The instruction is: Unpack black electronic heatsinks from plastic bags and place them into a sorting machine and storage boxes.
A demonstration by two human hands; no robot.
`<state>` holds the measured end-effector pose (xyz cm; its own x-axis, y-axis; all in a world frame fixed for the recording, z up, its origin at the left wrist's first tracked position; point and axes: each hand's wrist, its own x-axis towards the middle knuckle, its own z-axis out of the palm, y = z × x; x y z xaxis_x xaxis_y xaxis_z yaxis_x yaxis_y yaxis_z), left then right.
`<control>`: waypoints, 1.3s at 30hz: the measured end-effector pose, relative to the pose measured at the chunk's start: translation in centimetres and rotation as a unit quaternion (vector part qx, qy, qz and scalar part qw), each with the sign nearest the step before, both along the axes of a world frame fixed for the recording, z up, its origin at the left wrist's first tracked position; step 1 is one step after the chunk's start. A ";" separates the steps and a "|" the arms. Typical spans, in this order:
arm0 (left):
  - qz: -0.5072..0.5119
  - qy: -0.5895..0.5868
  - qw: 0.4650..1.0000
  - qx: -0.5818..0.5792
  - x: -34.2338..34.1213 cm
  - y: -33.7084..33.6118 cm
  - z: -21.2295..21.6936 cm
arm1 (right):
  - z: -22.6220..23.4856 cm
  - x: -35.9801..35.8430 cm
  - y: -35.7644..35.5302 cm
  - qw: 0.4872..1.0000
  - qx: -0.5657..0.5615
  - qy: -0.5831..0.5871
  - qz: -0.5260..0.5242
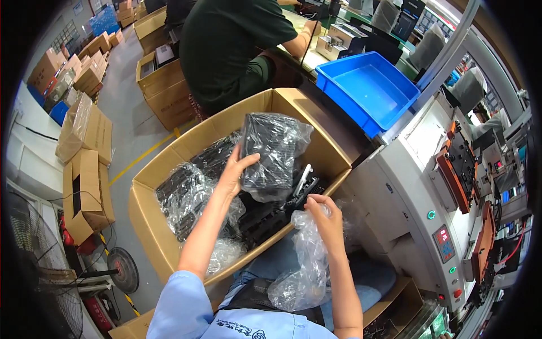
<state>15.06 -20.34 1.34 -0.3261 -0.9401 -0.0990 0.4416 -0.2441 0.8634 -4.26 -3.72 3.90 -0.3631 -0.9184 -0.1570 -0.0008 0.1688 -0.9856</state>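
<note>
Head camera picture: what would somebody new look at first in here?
Probably the big open cardboard box in the middle, full of black parts wrapped in clear plastic. The left hand lifts one bagged black part above it, while the right hand grips a crumpled empty plastic bag at the box's near edge. Next, the bright blue tray at the upper right stands out, beside a person in a dark green shirt.

We are seeing a big open brown carton (164, 226) holding black parts in clear plastic bags (183, 198). The left hand (234, 172) is lifting one such bagged part (274, 152); the right hand (324, 217) is gripping an empty clear bag (305, 271). More brown cartons (87, 169) are standing at left. A small red display (443, 237) is glowing on the grey machine (395, 192).
</note>
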 end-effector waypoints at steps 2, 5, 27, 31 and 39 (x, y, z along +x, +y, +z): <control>-0.022 0.012 0.999 0.021 -1.4 0.7 -1.4 | -1.2 -0.2 -0.6 0.999 -0.009 0.049 -0.012; -0.054 -0.007 0.999 0.004 -3.2 1.9 -1.2 | -0.6 1.0 -2.5 0.990 -0.004 0.137 -0.037; 0.001 -0.287 0.929 -0.234 -1.9 -2.6 -8.3 | 9.5 -7.0 0.3 0.954 -0.233 -0.172 -0.079; -0.006 -0.328 0.931 -0.158 -1.9 -3.9 -15.4 | 11.7 -12.8 4.3 0.945 -0.255 -0.203 0.003; -0.022 -0.519 0.837 -0.174 -4.6 -2.3 -17.6 | 7.4 -38.1 35.7 0.982 -0.161 -0.076 0.060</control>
